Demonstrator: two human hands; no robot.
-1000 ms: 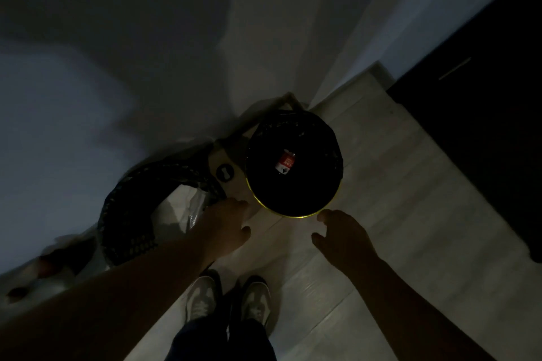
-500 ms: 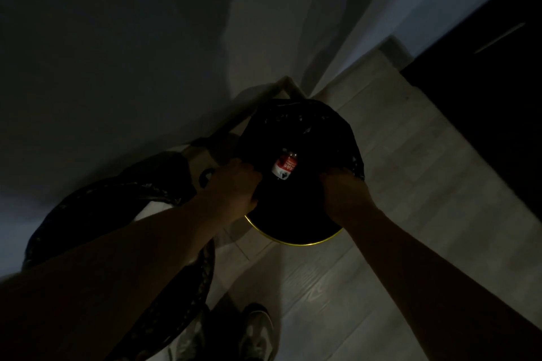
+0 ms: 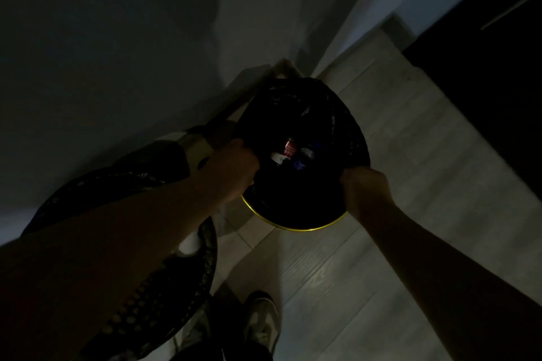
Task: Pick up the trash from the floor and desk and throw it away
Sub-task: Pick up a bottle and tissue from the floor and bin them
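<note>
The room is dim. A round bin with a thin yellow rim (image 3: 305, 229) stands in the corner of the floor, lined with a black trash bag (image 3: 331, 117). My left hand (image 3: 234, 170) grips the bag's edge on the left side, and my right hand (image 3: 365, 190) grips its edge on the right. Inside the bag lie a red-labelled bottle (image 3: 289, 149) and some pale and bluish scraps (image 3: 303, 160).
A second round mesh basket (image 3: 187, 272) with a dark liner stands to the left, partly under my left forearm. My shoes (image 3: 261, 322) are on the pale wood floor (image 3: 410, 155) below. Walls close in behind the bin; a dark cabinet (image 3: 498, 67) is at the right.
Both hands went from hovering over the floor near the bin to gripping the bag's edges. The right hand has since shifted outward to the right, spreading the bag's mouth, and more trash shows inside.
</note>
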